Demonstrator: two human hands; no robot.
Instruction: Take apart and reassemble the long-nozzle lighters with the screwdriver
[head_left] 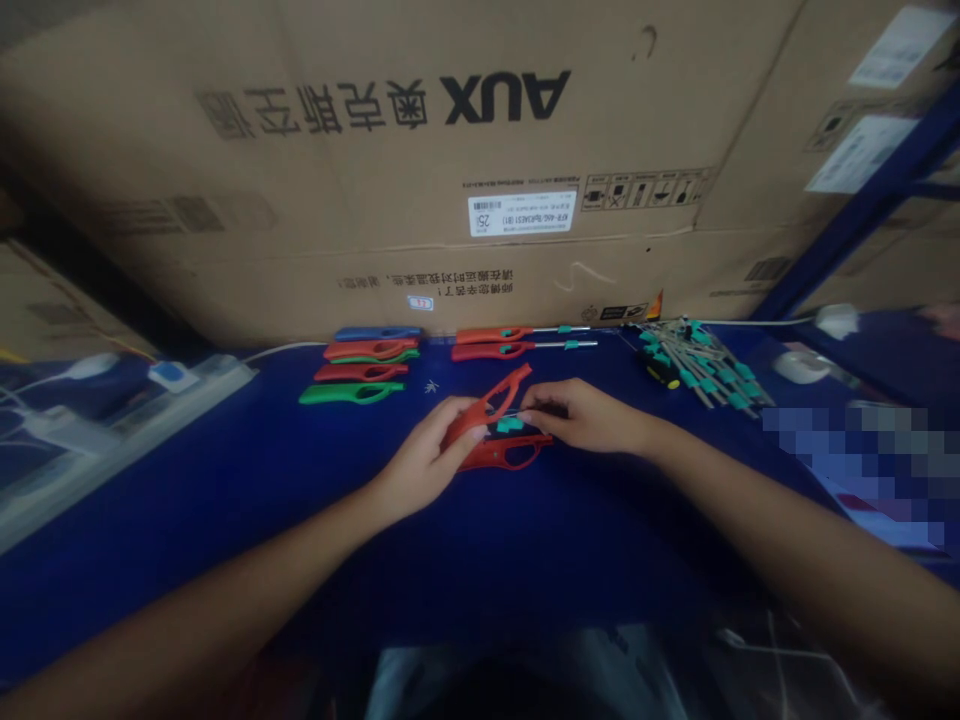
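My left hand (420,458) is closed around a red lighter handle shell (504,392), tilted up to the right. Just below it is a second red handle shell (491,458) with a finger loop, near the blue tabletop. Between the two shells shows a teal trigger piece (510,425) with a thin metal part. My right hand (592,415) pinches at the right end of this thin part, apparently the lighter's metal tube; the fingertips hide most of it.
Blue, red and green handle shells (352,393) lie at the back left. Two lighters with metal tubes (491,351) lie behind my hands. A pile of tubes with teal triggers (705,370) and a screwdriver (660,370) are right. A power strip (150,430) stands left; a cardboard box (360,200) closes the back.
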